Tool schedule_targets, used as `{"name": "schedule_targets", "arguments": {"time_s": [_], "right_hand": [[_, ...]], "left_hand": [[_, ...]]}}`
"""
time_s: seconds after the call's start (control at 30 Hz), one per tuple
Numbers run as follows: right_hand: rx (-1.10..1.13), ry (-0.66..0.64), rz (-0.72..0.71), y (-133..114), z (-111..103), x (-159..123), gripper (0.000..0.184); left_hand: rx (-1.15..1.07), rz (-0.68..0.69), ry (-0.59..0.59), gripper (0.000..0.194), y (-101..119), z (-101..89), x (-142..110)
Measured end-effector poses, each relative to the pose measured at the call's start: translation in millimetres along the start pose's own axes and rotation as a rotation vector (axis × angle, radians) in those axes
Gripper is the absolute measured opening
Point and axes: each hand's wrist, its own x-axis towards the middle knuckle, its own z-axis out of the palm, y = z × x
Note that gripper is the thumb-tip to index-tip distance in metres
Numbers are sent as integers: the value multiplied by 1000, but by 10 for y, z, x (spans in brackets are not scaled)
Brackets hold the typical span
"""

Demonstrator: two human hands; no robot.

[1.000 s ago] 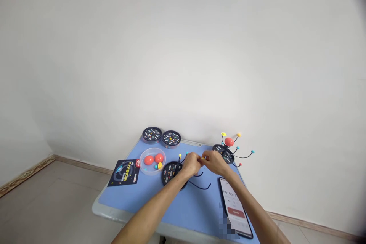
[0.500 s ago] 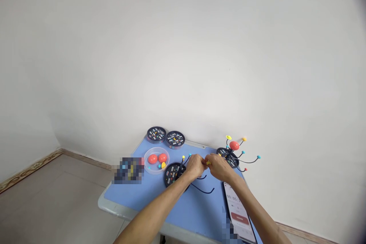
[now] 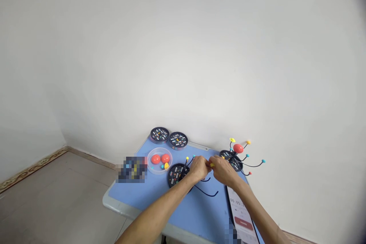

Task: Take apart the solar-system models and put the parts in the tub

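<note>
My left hand [image 3: 199, 169] is closed in a pinch above the right side of a round black base [image 3: 175, 176] printed with small planet pictures. What its fingers grip is hidden. Fingertip to fingertip with it, my right hand [image 3: 222, 169] pinches a small yellow piece [image 3: 212, 165]. Bare black curved rods [image 3: 208, 194] reach out from the base below my hands. On two of its other rods sit a yellow ball [image 3: 187, 158] and a blue ball [image 3: 193, 156]. The base's middle is partly covered by my left hand.
At the right stands a solar system model [image 3: 238, 148] with coloured balls on rods. A clear round tray [image 3: 148, 164] holds red domes and small balls. Two round black cases [image 3: 160, 134] lie behind it. A phone [image 3: 241, 209] showing a timer lies under my right forearm on the blue table [image 3: 183, 213].
The whole view has shifted slightly, so everything appears a little further right. My hands stay pressed together at the yellow piece, with only a slight change in finger position.
</note>
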Motion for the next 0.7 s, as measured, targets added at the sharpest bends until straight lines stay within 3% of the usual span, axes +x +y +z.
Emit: {"name": "schedule_targets", "arguments": {"time_s": [0.17, 0.33, 0.47, 0.57, 0.7], "right_hand": [[43, 33, -22, 33, 46, 12, 27], [13, 9, 48, 50, 101, 47, 28], [3, 3, -7, 58, 84, 29, 27], [26, 59, -44, 84, 45, 6, 41], [146, 169, -73, 130, -14, 7, 41]], "left_hand": [[12, -9, 12, 22, 23, -24, -20], [24, -11, 31, 23, 31, -44, -53], [6, 10, 19, 24, 15, -27, -55], [-11, 21, 19, 26, -4, -3, -48], [-23, 22, 34, 24, -23, 17, -39]]}}
